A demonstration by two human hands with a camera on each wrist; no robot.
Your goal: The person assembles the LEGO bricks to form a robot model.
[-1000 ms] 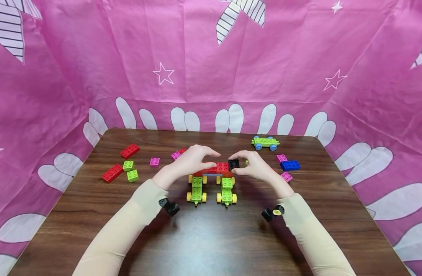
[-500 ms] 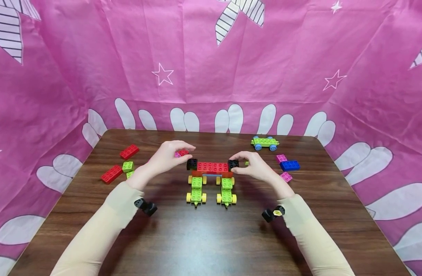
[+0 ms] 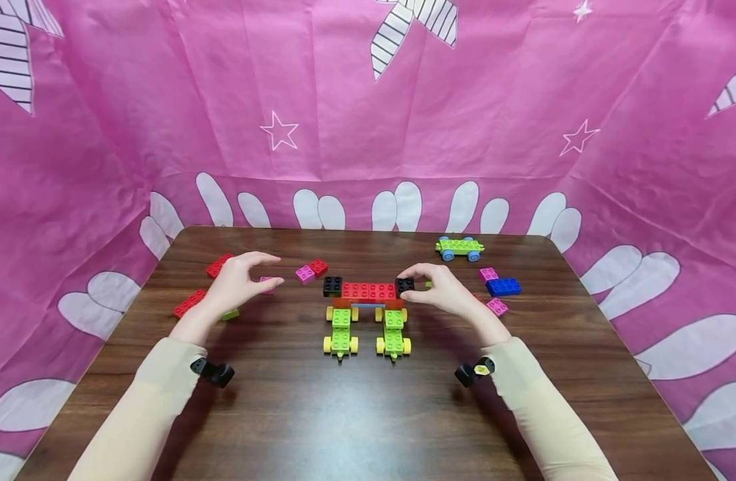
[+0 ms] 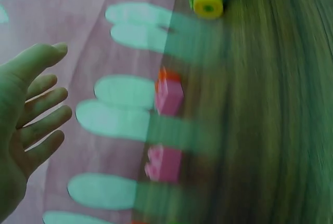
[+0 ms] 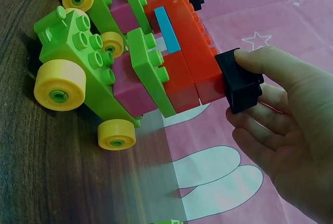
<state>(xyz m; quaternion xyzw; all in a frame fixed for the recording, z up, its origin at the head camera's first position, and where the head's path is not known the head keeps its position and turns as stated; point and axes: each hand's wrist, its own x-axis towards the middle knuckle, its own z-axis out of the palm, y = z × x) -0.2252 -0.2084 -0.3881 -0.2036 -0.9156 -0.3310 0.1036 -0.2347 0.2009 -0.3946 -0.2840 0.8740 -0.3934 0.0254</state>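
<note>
A toy brick build stands mid-table in the head view. Two lime wheeled bases [image 3: 340, 342] with yellow wheels carry a red brick [image 3: 369, 291] across the top. Black bricks sit at both of its ends, the left black brick [image 3: 332, 286] untouched. My right hand [image 3: 441, 291] pinches the right black brick [image 5: 237, 91] between thumb and fingers; the right wrist view shows it against the red brick's end. Pink bricks lie between base and upper part. My left hand [image 3: 231, 286] holds nothing, fingers apart from the thumb, above loose bricks; a pink brick [image 3: 270, 284] is partly hidden behind it.
Red bricks [image 3: 189, 302] and a lime brick [image 3: 230, 314] lie at the left, partly covered by my left hand. A pink brick [image 3: 304, 274] touches a red one behind the build. Blue brick [image 3: 503, 287], pink bricks and a lime wheeled base [image 3: 459, 247] are at the right.
My left hand has moved left, away from the build, over the loose bricks, uncovering the left black brick. My right hand has stayed on the right black brick.
</note>
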